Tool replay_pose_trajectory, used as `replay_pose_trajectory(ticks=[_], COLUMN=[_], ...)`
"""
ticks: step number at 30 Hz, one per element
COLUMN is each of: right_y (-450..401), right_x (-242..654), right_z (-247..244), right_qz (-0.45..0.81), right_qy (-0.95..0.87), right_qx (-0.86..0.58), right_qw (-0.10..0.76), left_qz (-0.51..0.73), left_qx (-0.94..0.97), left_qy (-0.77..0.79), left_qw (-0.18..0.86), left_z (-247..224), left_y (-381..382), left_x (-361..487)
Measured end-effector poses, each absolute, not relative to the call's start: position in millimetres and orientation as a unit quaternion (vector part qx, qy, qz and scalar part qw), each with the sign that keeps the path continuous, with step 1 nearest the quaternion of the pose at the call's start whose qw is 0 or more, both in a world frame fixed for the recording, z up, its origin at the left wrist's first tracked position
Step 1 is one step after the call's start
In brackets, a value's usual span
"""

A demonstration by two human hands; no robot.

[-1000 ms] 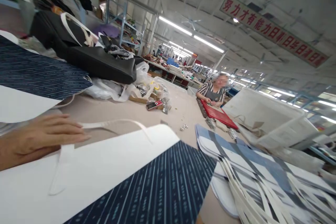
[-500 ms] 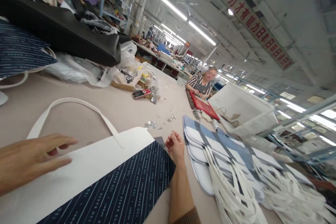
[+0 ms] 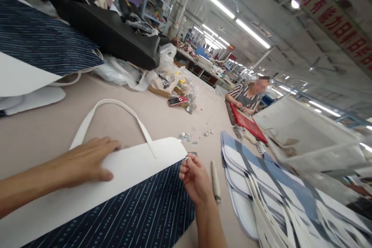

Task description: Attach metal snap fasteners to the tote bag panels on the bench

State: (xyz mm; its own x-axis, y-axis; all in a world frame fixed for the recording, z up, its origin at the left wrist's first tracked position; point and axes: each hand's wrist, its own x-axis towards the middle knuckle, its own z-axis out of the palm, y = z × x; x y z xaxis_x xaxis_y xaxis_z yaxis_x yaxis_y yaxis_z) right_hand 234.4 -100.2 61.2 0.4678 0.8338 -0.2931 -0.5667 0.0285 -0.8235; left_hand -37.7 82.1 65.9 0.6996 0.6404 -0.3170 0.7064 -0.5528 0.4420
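Head view is the only one we have, and over the last second it shows a clear change. Our left hand (image 3: 87, 161) now lies flat with fingers spread on the white upper band of the tote bag (image 3: 128, 186), pressing it to the table (image 3: 37, 139), where half a second ago it hovered just above that band. Our right hand (image 3: 195, 178), absent a second ago and then seen reaching toward the loose metal bits, has drawn back to the bag's top right corner, and its thumb and forefinger are pinched on a small silver fitting (image 3: 186, 157) held right at the corner of the white band. We judge from this that a piece has been picked from the scattered metal pieces (image 3: 184, 137) and brought to the bag, which is pinned steady. The white handle (image 3: 110, 104) loops away across the table beyond our left fingers, and the navy striped panel runs toward us under both forearms. A pale stick-like tool (image 3: 215, 182) lies just beside our right wrist, between it and the stack of blue and white bags (image 3: 261, 186). Farther off we see a red phone (image 3: 178, 100), a black bag (image 3: 116, 35) on the pile at left, a white bin (image 3: 305, 139), and a co-worker (image 3: 247, 99) bent over a red tray (image 3: 247, 122).
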Motion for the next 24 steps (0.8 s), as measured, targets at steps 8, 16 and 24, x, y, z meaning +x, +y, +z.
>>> replay_pose_trajectory(ticks=[8,16,24], right_y=[-79,-76,-89], right_x=[170,166,169], right_z=[31,27,29], right_qz=[0.602,0.627,0.609], right_qy=[-0.216,-0.195,-0.273], right_qx=[-0.527,-0.492,-0.531], right_qw=[0.560,0.571,0.522], left_qz=[-0.084,-0.151,-0.230], left_qx=[0.833,0.717,0.585], left_qy=[0.411,0.316,0.288], left_qw=[0.360,0.603,0.723], left_z=[82,81,68], left_y=[87,110,115], left_x=[-25,-16,-5])
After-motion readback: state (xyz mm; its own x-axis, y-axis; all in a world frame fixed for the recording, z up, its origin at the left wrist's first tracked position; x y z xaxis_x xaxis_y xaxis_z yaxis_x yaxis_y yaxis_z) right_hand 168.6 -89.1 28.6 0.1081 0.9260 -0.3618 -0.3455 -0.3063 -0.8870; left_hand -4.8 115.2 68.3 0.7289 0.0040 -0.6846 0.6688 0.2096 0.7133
